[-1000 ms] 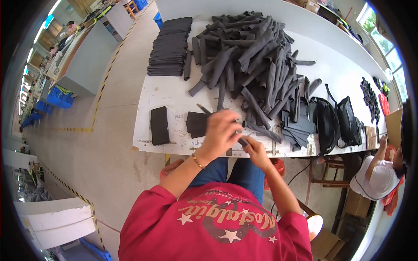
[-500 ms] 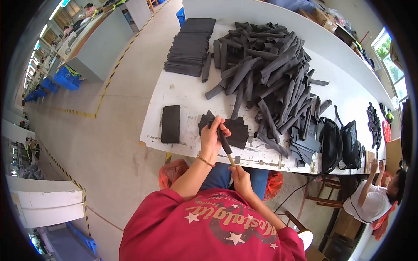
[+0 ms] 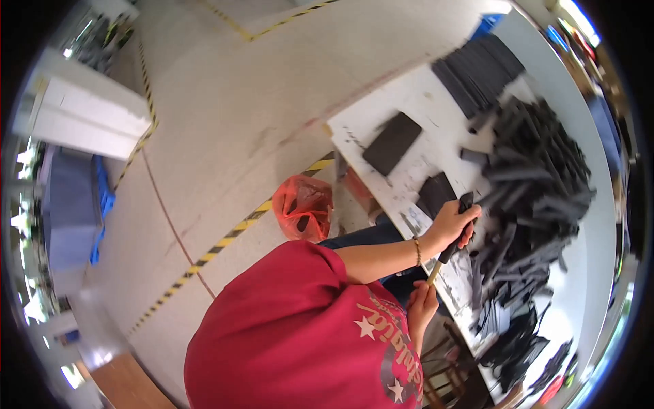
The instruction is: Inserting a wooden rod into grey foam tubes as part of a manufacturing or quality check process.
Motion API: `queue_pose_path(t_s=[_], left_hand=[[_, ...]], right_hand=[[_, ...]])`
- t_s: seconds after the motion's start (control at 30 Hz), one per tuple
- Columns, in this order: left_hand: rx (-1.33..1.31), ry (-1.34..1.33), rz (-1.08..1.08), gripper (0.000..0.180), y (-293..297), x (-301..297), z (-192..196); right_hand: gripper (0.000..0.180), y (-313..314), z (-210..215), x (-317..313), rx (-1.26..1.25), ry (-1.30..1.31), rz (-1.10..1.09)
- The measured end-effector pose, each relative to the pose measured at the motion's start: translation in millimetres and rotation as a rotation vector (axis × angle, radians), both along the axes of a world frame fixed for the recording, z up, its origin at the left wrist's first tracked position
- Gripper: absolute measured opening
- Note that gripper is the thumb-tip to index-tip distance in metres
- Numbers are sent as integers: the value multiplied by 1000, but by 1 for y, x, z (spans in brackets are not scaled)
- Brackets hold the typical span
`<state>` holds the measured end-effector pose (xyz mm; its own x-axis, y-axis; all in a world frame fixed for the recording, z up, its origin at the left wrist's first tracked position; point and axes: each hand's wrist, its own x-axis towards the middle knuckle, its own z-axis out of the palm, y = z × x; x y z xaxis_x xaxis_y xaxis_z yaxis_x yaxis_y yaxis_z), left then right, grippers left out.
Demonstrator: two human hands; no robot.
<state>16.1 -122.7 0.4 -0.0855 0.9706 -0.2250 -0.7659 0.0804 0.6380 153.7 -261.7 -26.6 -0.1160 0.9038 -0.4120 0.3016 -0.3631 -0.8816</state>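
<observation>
My left hand (image 3: 455, 226), a beaded bracelet at its wrist, is closed round a black fabric tube (image 3: 447, 254) at the table's near edge. Out of the tube's lower end comes a light wooden stick (image 3: 433, 274). Below it, my right hand (image 3: 422, 303) grips this stick, its fingers partly hidden. Flat black fabric pieces (image 3: 436, 193) lie on the white table (image 3: 361, 126) just beyond my left hand. A big heap of black fabric tubes (image 3: 538, 184) lies to the right of that hand.
A dark rectangular block (image 3: 393, 143) lies near the table's left end. Behind it is a neat stack of flat black pieces (image 3: 480, 71). Black bags (image 3: 514, 354) sit farther along the table. A red plastic bag (image 3: 303, 208) is beside my legs, near striped floor tape (image 3: 235, 235).
The view has swung left, so the table now appears at the right and tilted. Both hands keep their hold on the tube and stick. The other person at the right is out of clear sight.
</observation>
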Motion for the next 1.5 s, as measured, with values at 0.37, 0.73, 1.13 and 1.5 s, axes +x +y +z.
queue_pose_path(t_s=[0.37,0.73,1.13,1.5], left_hand=[[-108,-112,121,37,37,-80,-22],[-168,-112,344,33,73,-57,4],[264,487,-488,37,15,17,2],[390,568,-686,27,0,38,19]], right_hand=[[26,-55,-5,41,-29,-104,151],[23,-37,29,76,171,-88,-146],[14,101,50,28,600,47,-287],[18,175,99,48,979,-243,-557]])
